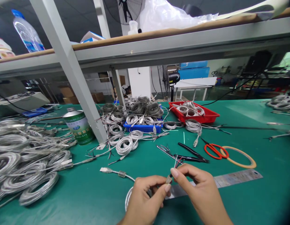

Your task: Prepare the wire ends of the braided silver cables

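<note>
My left hand (147, 197) pinches a clear-jacketed cable close to its stripped end (168, 179). Thumb and fingers of my right hand (201, 187) close on the same end, just beside the left fingertips. Thin red, white and black wires (177, 162) stick up from it. The rest of this cable lies on the green mat, with a USB plug (106, 170), a small bead (122, 174) and a coil (128, 198) partly hidden behind my left hand. A steel ruler (238, 178) lies flat beneath and beyond my right hand.
Ahead lie tweezers (167, 151), black cutters (194, 153), orange scissors (215, 151) and a tape roll (245, 159). Coiled cables fill a blue tray (142, 128) and a red tray (209, 117), and pile up at left (30, 175). A green can (79, 126) stands by a shelf post (72, 75).
</note>
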A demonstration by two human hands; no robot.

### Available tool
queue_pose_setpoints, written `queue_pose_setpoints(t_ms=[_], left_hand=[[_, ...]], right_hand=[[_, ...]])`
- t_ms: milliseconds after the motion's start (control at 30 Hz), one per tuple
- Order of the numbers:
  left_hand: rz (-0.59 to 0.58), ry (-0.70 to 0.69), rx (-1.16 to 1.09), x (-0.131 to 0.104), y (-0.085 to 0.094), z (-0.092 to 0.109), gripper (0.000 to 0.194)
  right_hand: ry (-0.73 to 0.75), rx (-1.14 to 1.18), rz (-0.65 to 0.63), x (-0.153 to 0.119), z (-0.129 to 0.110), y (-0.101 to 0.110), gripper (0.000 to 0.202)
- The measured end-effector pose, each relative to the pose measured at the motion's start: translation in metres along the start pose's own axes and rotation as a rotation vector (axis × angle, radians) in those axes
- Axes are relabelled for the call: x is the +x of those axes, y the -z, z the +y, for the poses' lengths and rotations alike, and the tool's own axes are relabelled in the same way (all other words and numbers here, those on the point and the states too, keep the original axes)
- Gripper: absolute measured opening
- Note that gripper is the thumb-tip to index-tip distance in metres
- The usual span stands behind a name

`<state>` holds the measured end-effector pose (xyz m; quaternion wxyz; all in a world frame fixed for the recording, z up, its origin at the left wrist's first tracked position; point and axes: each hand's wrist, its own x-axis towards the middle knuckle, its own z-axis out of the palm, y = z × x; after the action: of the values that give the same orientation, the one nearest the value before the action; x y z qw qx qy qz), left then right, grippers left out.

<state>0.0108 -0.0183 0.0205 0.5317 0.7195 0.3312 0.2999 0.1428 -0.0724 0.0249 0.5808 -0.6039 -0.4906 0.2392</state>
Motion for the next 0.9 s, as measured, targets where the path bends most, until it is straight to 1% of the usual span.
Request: queue_pose_setpoints(t_ms=[167,300,400,467,500,567,633,667,700,767,800,833,867,900], left_hand=[[-0.02,-0.006,0.001,0.0,0.001,0.001,0.028],[0.008,-0.022,0.016,0.0,0.0,-0.001,0.025],[0.065,-0.125,0.038,0.0,0.0,-0.006,0.019],[0.084,-0.188,0.027,0.001,0.002,-0.008,0.024],[0.057,-0.194,0.017,0.002,0.004,-0.008,0.027],[-0.046,-0.178,0.037,0.004,0.006,-0.006,0.025],[-0.125,-0.158,0.124,0.007,0.007,-0.004,0.026],[-0.128,-0.156,0.183,0.008,0.006,-0.003,0.025],[-0.108,-0.155,0.233,0.008,0.004,-0.004,0.021],[-0.081,-0.122,0.281,0.009,-0.001,-0.009,0.01],[-0.096,-0.089,0.268,0.01,-0.004,-0.013,0.007],[-0.147,-0.035,0.244,0.01,-0.007,-0.017,0.007],[-0.156,0.014,0.199,0.01,-0.009,-0.02,0.009],[-0.141,0.063,0.141,0.011,-0.01,-0.023,0.012]], right_hand=[[0.029,-0.007,0.012,0.0,0.001,0.0,0.026],[0.033,0.013,0.03,0.0,0.002,0.0,0.019],[0.106,0.017,-0.017,0.0,0.002,0.0,0.019],[0.184,0.004,-0.072,0.0,0.003,0.001,0.018],[0.218,-0.007,-0.099,0.0,0.004,0.001,0.017],[0.253,-0.041,-0.14,-0.001,0.007,0.001,0.017],[0.268,-0.048,-0.144,-0.001,0.011,0.002,0.019],[0.275,-0.034,-0.125,-0.001,0.014,0.003,0.019],[0.284,-0.013,-0.091,-0.001,0.017,0.005,0.019],[0.263,0.024,0.015,0.002,0.025,0.011,0.025],[0.22,0.026,0.093,0.005,0.029,0.015,0.03],[0.169,-0.007,0.168,0.008,0.033,0.019,0.036],[0.117,-0.066,0.232,0.012,0.038,0.023,0.042],[0.081,-0.141,0.275,0.017,0.042,0.028,0.045]])
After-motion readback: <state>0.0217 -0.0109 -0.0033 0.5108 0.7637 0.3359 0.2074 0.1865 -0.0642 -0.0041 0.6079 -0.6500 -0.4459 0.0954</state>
